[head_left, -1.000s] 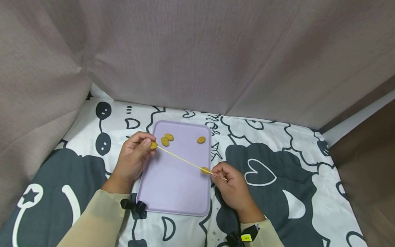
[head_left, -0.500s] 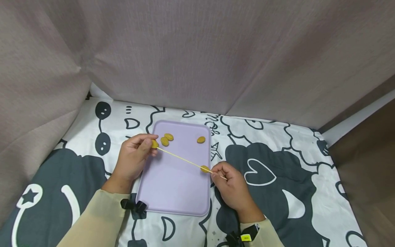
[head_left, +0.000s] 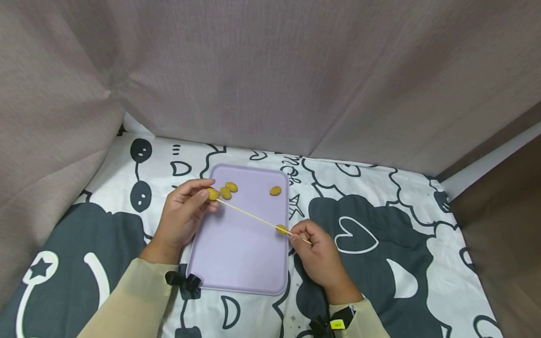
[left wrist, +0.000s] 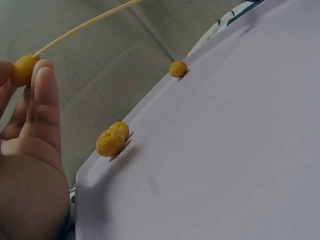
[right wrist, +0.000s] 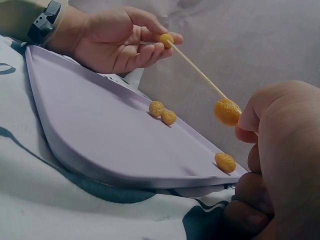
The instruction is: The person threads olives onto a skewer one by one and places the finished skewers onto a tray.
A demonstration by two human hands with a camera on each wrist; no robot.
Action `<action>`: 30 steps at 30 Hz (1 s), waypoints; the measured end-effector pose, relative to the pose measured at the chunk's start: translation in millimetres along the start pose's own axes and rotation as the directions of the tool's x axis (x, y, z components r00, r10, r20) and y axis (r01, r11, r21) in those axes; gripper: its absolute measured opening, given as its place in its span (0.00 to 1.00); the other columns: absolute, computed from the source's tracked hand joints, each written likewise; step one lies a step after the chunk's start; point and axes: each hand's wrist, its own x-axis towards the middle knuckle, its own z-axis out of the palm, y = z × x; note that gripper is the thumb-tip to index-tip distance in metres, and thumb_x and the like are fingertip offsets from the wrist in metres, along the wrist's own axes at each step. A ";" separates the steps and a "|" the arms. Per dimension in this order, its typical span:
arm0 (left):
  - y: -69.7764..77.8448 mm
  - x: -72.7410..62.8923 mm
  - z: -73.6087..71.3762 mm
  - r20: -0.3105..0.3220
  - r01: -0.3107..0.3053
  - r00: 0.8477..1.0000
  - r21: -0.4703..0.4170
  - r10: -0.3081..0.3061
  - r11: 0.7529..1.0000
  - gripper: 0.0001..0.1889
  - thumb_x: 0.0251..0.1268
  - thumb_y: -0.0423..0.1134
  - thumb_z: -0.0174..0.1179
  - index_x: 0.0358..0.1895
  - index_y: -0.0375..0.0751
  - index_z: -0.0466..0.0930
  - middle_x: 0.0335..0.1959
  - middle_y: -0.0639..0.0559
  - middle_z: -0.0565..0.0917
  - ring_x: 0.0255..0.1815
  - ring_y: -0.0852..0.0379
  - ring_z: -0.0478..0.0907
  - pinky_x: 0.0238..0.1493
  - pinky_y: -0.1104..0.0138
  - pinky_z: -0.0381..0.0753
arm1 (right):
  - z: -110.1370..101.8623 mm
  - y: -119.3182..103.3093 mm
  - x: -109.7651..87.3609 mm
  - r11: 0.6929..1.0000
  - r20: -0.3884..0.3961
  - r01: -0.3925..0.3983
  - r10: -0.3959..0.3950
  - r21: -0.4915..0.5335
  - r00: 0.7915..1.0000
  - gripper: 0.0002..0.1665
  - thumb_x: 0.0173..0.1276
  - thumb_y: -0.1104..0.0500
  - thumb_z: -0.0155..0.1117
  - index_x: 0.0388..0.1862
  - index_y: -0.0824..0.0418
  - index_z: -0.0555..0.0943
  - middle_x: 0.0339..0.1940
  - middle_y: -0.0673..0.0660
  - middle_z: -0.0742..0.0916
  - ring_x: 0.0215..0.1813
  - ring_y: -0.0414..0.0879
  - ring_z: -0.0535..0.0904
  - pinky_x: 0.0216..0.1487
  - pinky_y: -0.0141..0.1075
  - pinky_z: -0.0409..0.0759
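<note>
Between my hands a thin wooden skewer (head_left: 249,215) slants over the lavender tray (head_left: 241,267). My left hand (head_left: 179,218) pinches a small yellow wrinkled fruit (head_left: 213,194) at the skewer's far end, thumb on one side and fingertips on the other. In the right wrist view the skewer meets that fruit (right wrist: 166,40). My right hand (head_left: 317,256) pinches the skewer near its other end, with the remaining fingers curled. Right at those fingertips a second yellow fruit (right wrist: 227,111) is threaded on the skewer. A short tail of skewer sticks out past the right fingers.
Two yellow fruits (head_left: 226,193) lie together at the tray's far left, and a single one (head_left: 275,190) lies at its far right. A patterned black-and-white cloth (head_left: 367,277) is under the tray. Grey-brown fabric (head_left: 270,70) hangs behind as a wall.
My left hand and its pinched fruit have shifted slightly right and away from me. The threaded fruit by my right hand has risen a little in view; my right hand is nearly still.
</note>
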 end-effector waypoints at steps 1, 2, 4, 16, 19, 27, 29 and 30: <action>-0.9 0.1 -0.4 0.002 -0.009 1.000 0.002 0.009 1.000 0.16 0.87 0.23 0.54 0.62 0.36 0.89 0.42 0.50 0.90 0.38 0.59 0.92 0.43 0.69 0.95 | -0.1 0.7 0.0 1.000 0.001 0.002 -0.002 0.004 1.000 0.08 0.77 0.73 0.67 0.44 0.61 0.84 0.22 0.47 0.71 0.22 0.39 0.66 0.21 0.32 0.65; -1.7 0.1 -0.8 0.003 -0.018 1.000 0.006 0.018 1.000 0.16 0.87 0.23 0.54 0.62 0.37 0.89 0.41 0.50 0.89 0.38 0.59 0.92 0.43 0.69 0.95 | -0.3 1.1 0.0 1.000 0.001 0.008 -0.008 0.007 1.000 0.08 0.77 0.73 0.67 0.44 0.61 0.84 0.22 0.47 0.71 0.22 0.39 0.66 0.21 0.32 0.65; -2.8 0.0 -1.3 0.000 -0.029 1.000 0.028 0.029 0.999 0.16 0.87 0.23 0.55 0.61 0.38 0.90 0.40 0.51 0.88 0.38 0.60 0.92 0.43 0.69 0.95 | -0.5 1.6 0.0 1.000 -0.001 0.018 -0.018 0.004 1.000 0.08 0.77 0.73 0.67 0.45 0.61 0.84 0.22 0.47 0.71 0.22 0.39 0.66 0.20 0.32 0.65; 0.4 -1.5 -1.4 0.019 -0.016 1.000 0.019 0.015 1.000 0.19 0.82 0.19 0.54 0.65 0.34 0.89 0.44 0.51 0.91 0.38 0.60 0.91 0.43 0.69 0.95 | -0.7 0.6 0.5 1.000 -0.026 0.014 -0.014 0.002 1.000 0.05 0.80 0.69 0.68 0.45 0.61 0.84 0.22 0.48 0.71 0.21 0.40 0.65 0.19 0.33 0.64; 0.6 -1.4 -0.7 0.009 -0.005 1.000 0.033 0.004 0.999 0.20 0.82 0.19 0.55 0.64 0.35 0.89 0.43 0.51 0.90 0.38 0.60 0.91 0.43 0.69 0.94 | -0.7 0.5 0.5 1.000 -0.024 0.008 -0.008 0.006 1.000 0.05 0.79 0.70 0.68 0.44 0.60 0.84 0.22 0.47 0.71 0.21 0.40 0.65 0.20 0.33 0.64; -0.3 -0.5 1.0 0.011 -0.003 1.000 0.027 0.002 1.000 0.20 0.81 0.17 0.56 0.65 0.38 0.88 0.43 0.52 0.90 0.37 0.61 0.90 0.42 0.71 0.93 | -0.6 -0.2 -0.3 1.000 -0.019 0.007 -0.007 -0.012 1.000 0.06 0.78 0.69 0.70 0.43 0.59 0.85 0.22 0.46 0.72 0.22 0.39 0.67 0.20 0.33 0.65; -0.4 -0.4 1.2 0.007 0.000 1.000 0.024 -0.001 1.000 0.20 0.81 0.18 0.56 0.64 0.40 0.88 0.43 0.53 0.90 0.37 0.61 0.90 0.42 0.71 0.93 | -0.8 0.2 -0.6 1.000 -0.019 0.016 -0.016 -0.016 1.000 0.06 0.78 0.70 0.70 0.43 0.60 0.86 0.22 0.47 0.72 0.22 0.39 0.67 0.21 0.33 0.66; -0.3 -0.4 1.1 0.004 0.002 1.000 0.024 -0.002 1.000 0.20 0.82 0.19 0.56 0.63 0.40 0.89 0.43 0.53 0.90 0.38 0.61 0.90 0.42 0.71 0.93 | -0.9 0.6 -0.7 1.000 -0.016 0.020 -0.020 -0.013 1.000 0.04 0.78 0.69 0.70 0.43 0.61 0.85 0.22 0.47 0.72 0.22 0.39 0.67 0.21 0.33 0.66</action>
